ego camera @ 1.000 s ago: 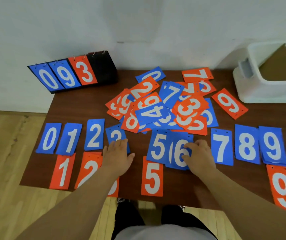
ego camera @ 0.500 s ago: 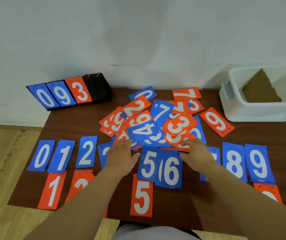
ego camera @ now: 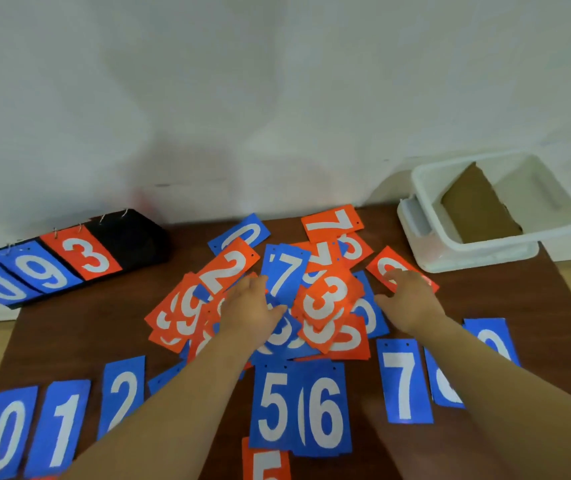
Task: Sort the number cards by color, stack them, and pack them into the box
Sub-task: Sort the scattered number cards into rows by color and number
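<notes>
Number cards (ego camera: 325,299) lie heaped on the counter (ego camera: 87,334); our left hand (ego camera: 253,306) and right hand (ego camera: 410,301) rest on them, fingers loosely spread, gripping nothing. Dragging one orange may pull overlapping blues along, we judge.

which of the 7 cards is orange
The orange 7 card at the pile's far edge, turned sideways, nearest the white box. The 7 in the pile's middle and the 7 in the near row are both blue.
</notes>
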`<state>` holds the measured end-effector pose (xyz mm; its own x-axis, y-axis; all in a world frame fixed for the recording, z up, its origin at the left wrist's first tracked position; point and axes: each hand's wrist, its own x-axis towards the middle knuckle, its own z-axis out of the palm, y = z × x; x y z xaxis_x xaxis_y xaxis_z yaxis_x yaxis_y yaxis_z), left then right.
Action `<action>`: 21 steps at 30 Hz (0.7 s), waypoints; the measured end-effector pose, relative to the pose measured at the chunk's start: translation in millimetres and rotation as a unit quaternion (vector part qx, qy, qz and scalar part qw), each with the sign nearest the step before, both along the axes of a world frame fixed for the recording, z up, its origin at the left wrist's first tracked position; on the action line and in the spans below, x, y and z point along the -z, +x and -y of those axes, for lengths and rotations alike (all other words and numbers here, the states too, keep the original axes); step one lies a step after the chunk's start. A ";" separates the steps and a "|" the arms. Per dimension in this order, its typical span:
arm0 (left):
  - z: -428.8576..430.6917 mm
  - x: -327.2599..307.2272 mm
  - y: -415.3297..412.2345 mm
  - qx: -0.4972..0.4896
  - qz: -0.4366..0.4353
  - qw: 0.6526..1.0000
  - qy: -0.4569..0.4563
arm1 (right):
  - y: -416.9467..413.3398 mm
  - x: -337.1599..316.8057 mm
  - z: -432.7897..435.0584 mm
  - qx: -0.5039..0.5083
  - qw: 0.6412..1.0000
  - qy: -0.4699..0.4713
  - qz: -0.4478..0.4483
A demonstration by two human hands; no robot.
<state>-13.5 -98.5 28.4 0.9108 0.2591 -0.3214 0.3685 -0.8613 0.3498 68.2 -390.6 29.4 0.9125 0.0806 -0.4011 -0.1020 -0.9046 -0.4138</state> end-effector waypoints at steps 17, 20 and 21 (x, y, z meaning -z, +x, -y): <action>13.7 59.1 99.5 -0.086 -0.062 0.994 -0.026 | 93.3 50.1 -94.7 0.005 0.998 0.054 0.013; 9.5 62.5 100.5 -0.088 -0.038 0.994 -0.047 | 92.5 58.3 -102.2 0.037 0.998 0.044 0.023; 8.6 62.7 100.3 -0.088 -0.020 0.995 -0.051 | 92.6 59.7 -102.7 0.050 0.997 0.062 0.018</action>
<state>86.8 -107.1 -34.3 0.8404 0.3767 -0.3895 0.5253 -0.7431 0.4147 160.8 -287.9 -30.3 0.9317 0.0363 -0.3614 -0.1720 -0.8324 -0.5269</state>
